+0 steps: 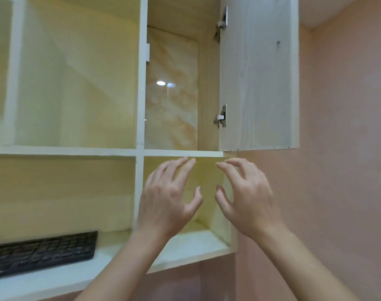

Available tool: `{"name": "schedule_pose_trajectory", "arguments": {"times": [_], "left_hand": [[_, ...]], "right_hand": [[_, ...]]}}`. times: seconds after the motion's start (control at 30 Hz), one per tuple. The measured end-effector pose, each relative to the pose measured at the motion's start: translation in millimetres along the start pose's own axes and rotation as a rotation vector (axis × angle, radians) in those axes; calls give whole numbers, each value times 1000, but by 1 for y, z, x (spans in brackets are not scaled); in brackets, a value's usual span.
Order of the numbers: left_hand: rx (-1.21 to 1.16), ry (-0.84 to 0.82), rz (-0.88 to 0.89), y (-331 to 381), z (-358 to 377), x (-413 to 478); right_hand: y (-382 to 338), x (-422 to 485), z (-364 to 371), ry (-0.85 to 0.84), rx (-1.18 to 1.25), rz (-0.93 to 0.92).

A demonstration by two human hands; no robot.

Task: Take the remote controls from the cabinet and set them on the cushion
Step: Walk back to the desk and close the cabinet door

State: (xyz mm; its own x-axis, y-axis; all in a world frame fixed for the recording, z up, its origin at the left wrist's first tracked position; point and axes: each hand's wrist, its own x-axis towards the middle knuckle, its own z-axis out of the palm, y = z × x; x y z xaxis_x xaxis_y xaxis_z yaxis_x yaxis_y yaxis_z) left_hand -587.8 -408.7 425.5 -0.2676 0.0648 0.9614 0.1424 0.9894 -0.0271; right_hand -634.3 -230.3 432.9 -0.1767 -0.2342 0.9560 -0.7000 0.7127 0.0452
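A wall cabinet with white edges and pale wood compartments fills the view. Its upper right compartment stands exposed behind an open door. My left hand and my right hand are raised side by side in front of the lower right compartment, just under the shelf edge. Both hands hold nothing, with fingers spread and curled. No remote control or cushion is visible; the floor of the upper compartment is hidden by the shelf edge.
A black keyboard lies on the bottom shelf in the lower left compartment. A pink wall runs along the right side. Two metal hinges sit on the door's inner edge.
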Motion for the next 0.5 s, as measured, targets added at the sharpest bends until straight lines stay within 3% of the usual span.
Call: {"name": "schedule_pose_trajectory", "arguments": {"times": [0.33, 0.5], "left_hand": [[-17, 159, 294, 35, -14, 76], [-108, 186, 425, 63, -8, 101]], "right_hand": [[26, 46, -88, 393, 24, -183], [69, 36, -105, 358, 7, -76]]}}
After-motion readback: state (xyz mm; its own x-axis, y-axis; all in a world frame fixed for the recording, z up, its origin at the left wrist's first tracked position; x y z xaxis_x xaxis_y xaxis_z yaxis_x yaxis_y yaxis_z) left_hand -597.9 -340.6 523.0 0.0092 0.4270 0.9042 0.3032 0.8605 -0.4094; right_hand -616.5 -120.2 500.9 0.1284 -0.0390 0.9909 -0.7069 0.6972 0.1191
